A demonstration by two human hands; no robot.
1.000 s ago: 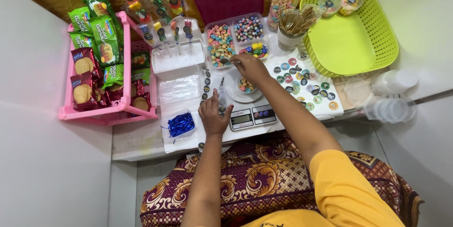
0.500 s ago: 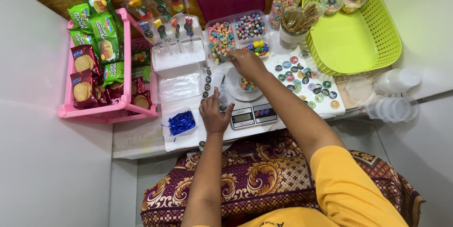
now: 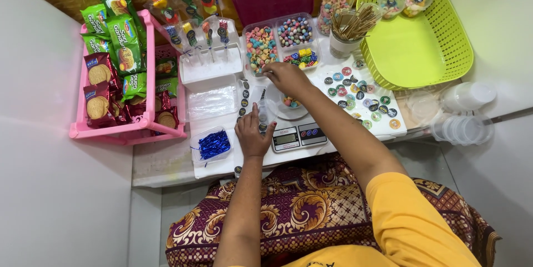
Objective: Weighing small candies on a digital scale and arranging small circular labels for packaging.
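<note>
Pink rack (image 3: 136,125) of biscuit packs sits far left, within reach. Left hand (image 3: 252,134) pinches a small clear bag (image 3: 265,110) upright beside the scale (image 3: 300,136); right hand (image 3: 286,75), fingers curled, dips at the sweets tray (image 3: 280,42). Green basket (image 3: 444,72) waits right.

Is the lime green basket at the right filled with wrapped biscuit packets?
No, the green basket holds only two small clear cups at its far edge; the biscuit packets sit in the pink rack at left.
</note>
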